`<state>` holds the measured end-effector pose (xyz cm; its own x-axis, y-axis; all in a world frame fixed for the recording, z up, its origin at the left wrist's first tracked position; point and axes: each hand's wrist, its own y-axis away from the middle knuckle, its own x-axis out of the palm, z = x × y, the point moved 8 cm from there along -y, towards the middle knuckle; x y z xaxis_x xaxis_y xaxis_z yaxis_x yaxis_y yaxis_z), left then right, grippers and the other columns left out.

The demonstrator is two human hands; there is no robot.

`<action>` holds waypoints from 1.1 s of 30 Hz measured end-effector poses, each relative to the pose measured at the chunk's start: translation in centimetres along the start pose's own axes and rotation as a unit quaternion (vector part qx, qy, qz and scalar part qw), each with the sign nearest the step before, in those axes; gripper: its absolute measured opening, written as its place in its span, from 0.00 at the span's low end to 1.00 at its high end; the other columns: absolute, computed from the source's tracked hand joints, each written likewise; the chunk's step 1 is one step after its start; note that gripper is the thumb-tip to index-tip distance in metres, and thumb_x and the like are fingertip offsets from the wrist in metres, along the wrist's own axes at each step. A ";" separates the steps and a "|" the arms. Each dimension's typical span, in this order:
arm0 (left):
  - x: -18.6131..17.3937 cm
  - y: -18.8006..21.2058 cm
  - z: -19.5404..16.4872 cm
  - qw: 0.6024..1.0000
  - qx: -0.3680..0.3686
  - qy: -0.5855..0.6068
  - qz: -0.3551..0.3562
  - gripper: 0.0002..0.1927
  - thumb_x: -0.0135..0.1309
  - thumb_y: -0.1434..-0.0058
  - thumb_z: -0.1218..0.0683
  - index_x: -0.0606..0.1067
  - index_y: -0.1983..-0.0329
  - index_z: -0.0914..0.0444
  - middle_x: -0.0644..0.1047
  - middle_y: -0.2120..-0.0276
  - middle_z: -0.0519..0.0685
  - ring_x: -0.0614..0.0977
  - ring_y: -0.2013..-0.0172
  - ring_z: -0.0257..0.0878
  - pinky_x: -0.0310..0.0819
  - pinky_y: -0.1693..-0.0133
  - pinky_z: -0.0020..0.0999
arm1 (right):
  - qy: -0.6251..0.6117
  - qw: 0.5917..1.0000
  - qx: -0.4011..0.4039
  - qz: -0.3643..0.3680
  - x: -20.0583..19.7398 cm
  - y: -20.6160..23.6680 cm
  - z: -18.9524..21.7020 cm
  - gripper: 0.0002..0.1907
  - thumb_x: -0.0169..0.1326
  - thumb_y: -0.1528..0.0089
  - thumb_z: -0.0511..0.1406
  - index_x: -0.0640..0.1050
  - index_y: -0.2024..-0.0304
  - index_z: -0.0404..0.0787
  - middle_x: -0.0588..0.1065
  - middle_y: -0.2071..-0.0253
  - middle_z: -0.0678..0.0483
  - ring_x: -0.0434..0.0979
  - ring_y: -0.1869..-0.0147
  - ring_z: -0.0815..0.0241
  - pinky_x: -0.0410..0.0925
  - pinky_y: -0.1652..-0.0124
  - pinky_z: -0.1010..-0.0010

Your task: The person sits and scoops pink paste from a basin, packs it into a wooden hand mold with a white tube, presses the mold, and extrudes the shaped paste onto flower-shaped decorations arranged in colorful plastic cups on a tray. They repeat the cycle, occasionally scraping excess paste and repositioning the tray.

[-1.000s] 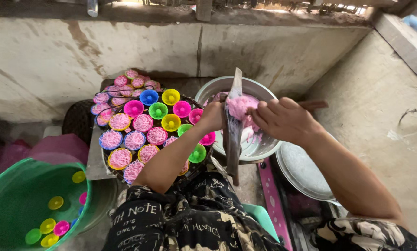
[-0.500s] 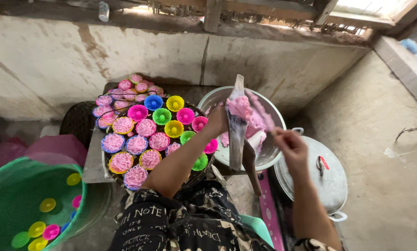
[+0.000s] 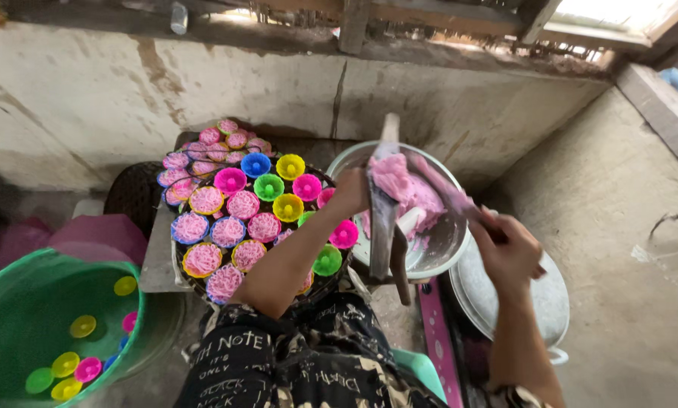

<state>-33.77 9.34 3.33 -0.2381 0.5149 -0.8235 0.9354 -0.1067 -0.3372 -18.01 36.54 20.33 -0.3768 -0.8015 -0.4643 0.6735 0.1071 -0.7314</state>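
Soft daylight from upper right, blown-out top edge, dim left corner, wide-angle bending, slight motion blur

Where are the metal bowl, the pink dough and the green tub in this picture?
metal bowl (image 3: pixel 429 261), head view, on its inner wall near the front rim.
pink dough (image 3: pixel 399 185), head view, on the middle of the lump.
green tub (image 3: pixel 22 302), head view, on its bare inner wall.

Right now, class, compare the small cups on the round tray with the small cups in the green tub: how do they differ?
The cups on the tray sit packed in rows, and many hold pink dough; the cups in the green tub are few, scattered and empty. The tray cups lie beside the left hand; the tub cups lie far from both hands. Both sets are small, round and brightly coloured.
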 end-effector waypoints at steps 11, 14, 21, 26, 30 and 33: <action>-2.6 0.0 1.1 0.981 0.075 0.140 -0.114 0.16 0.62 0.48 0.48 0.81 0.61 0.61 0.82 0.64 0.60 0.82 0.61 0.60 0.78 0.60 0.51 | -0.039 0.994 -0.032 0.093 4.5 3.0 -0.5 0.13 0.69 0.43 0.33 0.83 0.58 0.35 0.78 0.70 0.56 0.74 0.69 0.68 0.67 0.67 0.76; -2.7 -0.3 0.5 0.980 0.071 0.159 -0.096 0.15 0.61 0.45 0.48 0.81 0.58 0.61 0.81 0.61 0.61 0.82 0.60 0.61 0.78 0.59 0.52 | -0.172 0.975 0.100 0.102 5.1 2.0 -4.3 0.11 0.67 0.40 0.33 0.83 0.58 0.33 0.77 0.69 0.60 0.71 0.66 0.75 0.66 0.66 0.81; -2.3 -0.5 -4.1 0.967 0.166 0.159 -0.113 0.17 0.62 0.50 0.51 0.80 0.58 0.61 0.81 0.60 0.62 0.83 0.58 0.60 0.79 0.54 0.51 | 0.126 0.991 -0.044 -0.016 5.6 -0.5 -2.5 0.09 0.69 0.42 0.32 0.84 0.62 0.33 0.78 0.71 0.46 0.75 0.68 0.63 0.68 0.67 0.70; -1.6 -2.0 0.2 0.994 0.076 0.077 -0.023 0.15 0.60 0.44 0.51 0.81 0.55 0.59 0.82 0.59 0.61 0.83 0.59 0.58 0.78 0.56 0.52 | -0.044 0.993 -0.071 0.080 5.0 2.1 -2.5 0.13 0.68 0.42 0.34 0.81 0.60 0.34 0.80 0.66 0.49 0.79 0.65 0.67 0.71 0.64 0.72; -2.3 -1.7 0.8 0.974 0.097 0.193 -0.070 0.19 0.61 0.44 0.51 0.79 0.52 0.63 0.81 0.60 0.63 0.82 0.57 0.60 0.79 0.56 0.50 | -0.124 0.981 0.109 0.100 5.9 1.7 -8.8 0.14 0.68 0.38 0.34 0.76 0.69 0.33 0.84 0.57 0.56 0.69 0.67 0.75 0.65 0.69 0.78; -1.3 -1.3 0.7 0.988 0.073 0.133 -0.041 0.16 0.60 0.43 0.53 0.81 0.53 0.62 0.82 0.59 0.63 0.83 0.55 0.60 0.79 0.55 0.50 | -0.030 0.990 0.119 0.065 6.6 1.6 -11.7 0.15 0.68 0.41 0.32 0.83 0.54 0.33 0.76 0.73 0.56 0.68 0.70 0.75 0.64 0.69 0.80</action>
<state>-34.84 8.22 4.56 -0.2154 0.7304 -0.6481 0.8640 -0.1667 -0.4750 -26.86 38.26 10.25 -0.2430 -0.8248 -0.5106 0.8477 0.0754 -0.5252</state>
